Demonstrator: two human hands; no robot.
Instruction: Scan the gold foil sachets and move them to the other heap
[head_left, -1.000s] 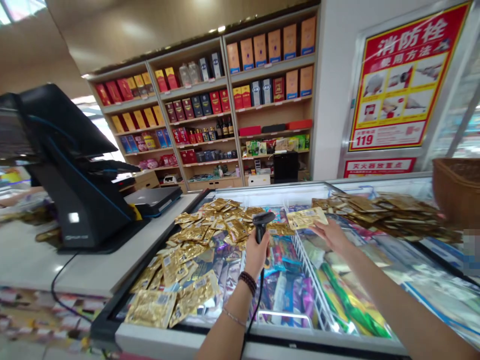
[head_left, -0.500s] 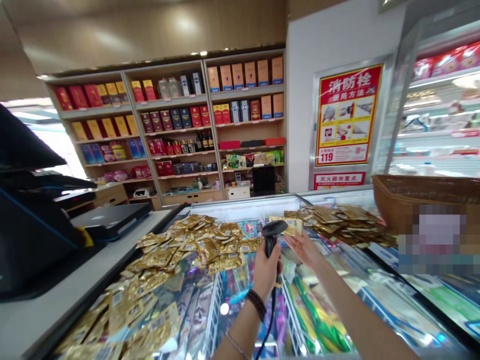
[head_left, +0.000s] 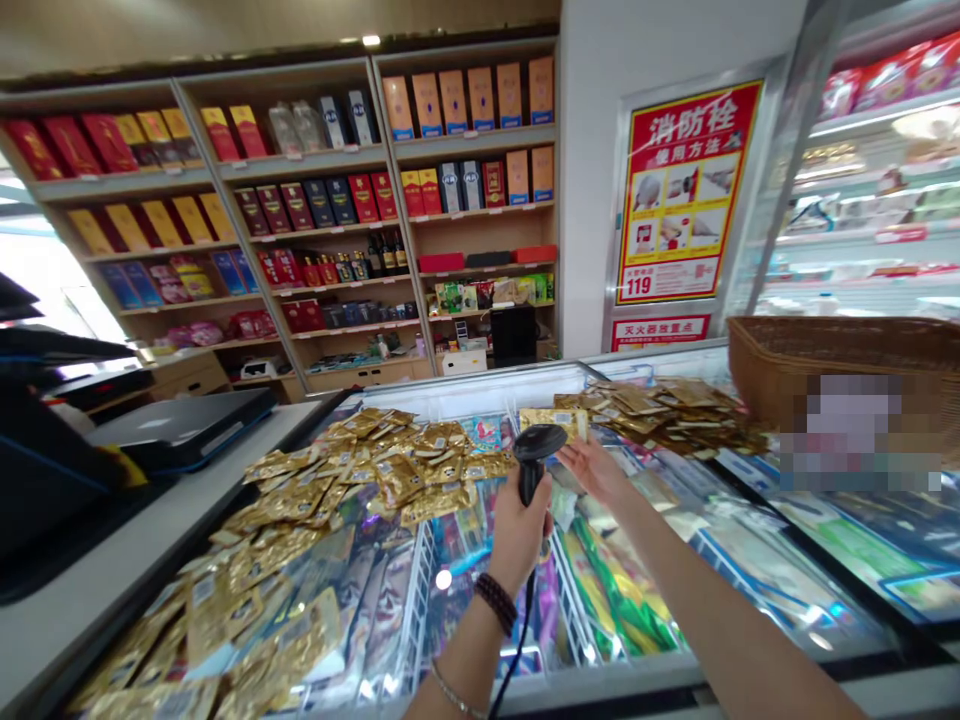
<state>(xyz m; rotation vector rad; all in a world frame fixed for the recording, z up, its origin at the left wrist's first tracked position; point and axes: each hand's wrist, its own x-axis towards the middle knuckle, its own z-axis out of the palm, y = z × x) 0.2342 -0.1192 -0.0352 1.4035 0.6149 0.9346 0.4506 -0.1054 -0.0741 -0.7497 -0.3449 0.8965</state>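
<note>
My left hand (head_left: 519,530) is wrapped round the handle of a black barcode scanner (head_left: 538,445), its head upright and its cable hanging down past my wrist. Just beyond the scanner, my right hand (head_left: 592,468) holds a gold foil packet (head_left: 551,420) by its right end. The scanner's head hides part of that packet. To the left, a spread of gold packets (head_left: 405,475) covers the glass lid of a chest freezer (head_left: 480,690). Another heap of gold packets (head_left: 660,410) lies on the lid to the right.
A brown wicker basket (head_left: 840,345) stands at the right on the freezer. On the left is a counter (head_left: 150,510) with a flat black device (head_left: 184,430). Shelves of boxed goods (head_left: 322,205) and a red fire hydrant poster (head_left: 686,195) are behind.
The view has tilted down and shifted, so the shelves sit further left and higher. Both hands keep their hold on the scanner and the packet, nearly unmoved relative to each other.
</note>
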